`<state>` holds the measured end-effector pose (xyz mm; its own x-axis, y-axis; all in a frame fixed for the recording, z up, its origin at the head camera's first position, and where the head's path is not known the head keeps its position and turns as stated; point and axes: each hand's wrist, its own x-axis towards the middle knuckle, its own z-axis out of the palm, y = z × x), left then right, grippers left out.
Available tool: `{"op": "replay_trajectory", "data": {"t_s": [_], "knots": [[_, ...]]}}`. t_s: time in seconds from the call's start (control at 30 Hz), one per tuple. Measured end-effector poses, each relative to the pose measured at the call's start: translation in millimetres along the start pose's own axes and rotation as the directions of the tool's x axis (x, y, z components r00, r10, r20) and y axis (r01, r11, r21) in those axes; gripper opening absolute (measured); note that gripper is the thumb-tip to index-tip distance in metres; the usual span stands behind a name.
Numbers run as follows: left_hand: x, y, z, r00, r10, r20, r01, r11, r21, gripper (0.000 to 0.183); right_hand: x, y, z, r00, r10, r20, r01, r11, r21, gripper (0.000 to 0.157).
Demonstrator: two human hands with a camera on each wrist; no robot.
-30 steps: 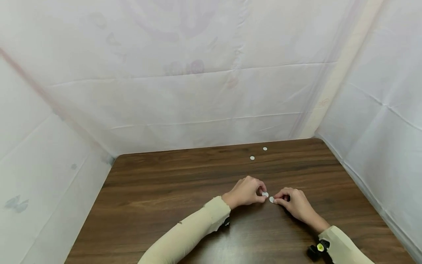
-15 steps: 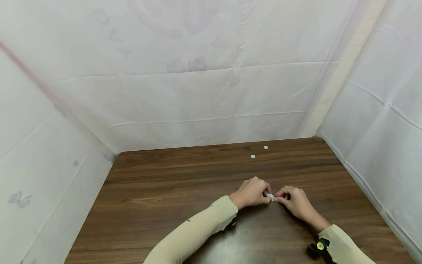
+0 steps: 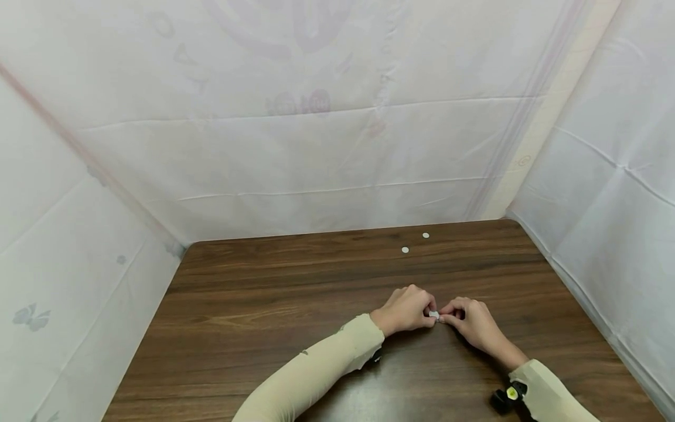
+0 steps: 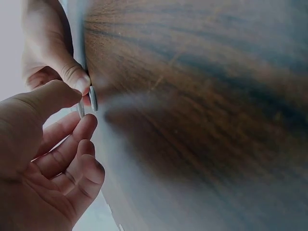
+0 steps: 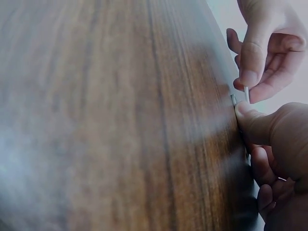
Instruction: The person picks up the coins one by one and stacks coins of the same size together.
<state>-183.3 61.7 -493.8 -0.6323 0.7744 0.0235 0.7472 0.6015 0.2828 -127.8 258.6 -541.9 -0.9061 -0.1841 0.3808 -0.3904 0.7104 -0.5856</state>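
Over the right half of the dark wood counter [image 3: 253, 299], the left hand [image 3: 406, 310] pinches a thin white disc [image 3: 433, 315] between thumb and fingers, its remaining fingers loosely bent. The right hand [image 3: 473, 325], facing it, pinches a second disc [image 4: 93, 99] just beside the first (whether the two rims touch, I cannot tell). Farther back on the counter lie a third disc [image 3: 405, 249] and, to its right and nearer the far edge, a fourth disc [image 3: 426, 235], both flat and well apart from the hands.
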Motion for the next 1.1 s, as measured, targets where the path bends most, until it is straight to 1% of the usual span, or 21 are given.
{"op": "replay_trajectory", "data": {"t_s": [0.13,0.3,0.5,0.73,0.93,1.1], "knots": [[-1.7,0.6,1.2,1.0,0.004,0.004,-0.004,1.0,0.004,0.009,-2,0,0.3,1.0,0.016,0.011,-0.016,1.0,-0.007,0.019],[-2.5,0.9,4.5,1.0,-0.002,0.009,0.002,1.0,0.018,0.01,-3,0,0.8,0.999,0.022,0.029,-0.022,1.0,-0.008,0.015],[-1.2,0.9,5.8,1.0,-0.007,0.0,0.007,1.0,0.02,0.01,-2,1,0.1,0.999,0.026,0.031,-0.026,1.0,-0.004,0.011],[-1.7,2.4,6.2,1.0,-0.001,0.007,0.001,1.0,0.013,0.011,-2,3,-0.3,0.999,0.03,0.04,-0.03,1.0,0.002,0.012],[-1.6,3.8,8.7,1.0,0.006,-0.006,-0.006,1.0,0.006,0.009,-3,4,1.0,0.999,0.022,0.026,-0.022,1.0,-0.001,0.017],[-1.9,5.8,10.5,0.999,0.008,-0.037,-0.008,1.0,-0.005,0.009,-3,5,1.0,1.0,-0.003,0.006,0.003,1.0,-0.009,0.018]]}}
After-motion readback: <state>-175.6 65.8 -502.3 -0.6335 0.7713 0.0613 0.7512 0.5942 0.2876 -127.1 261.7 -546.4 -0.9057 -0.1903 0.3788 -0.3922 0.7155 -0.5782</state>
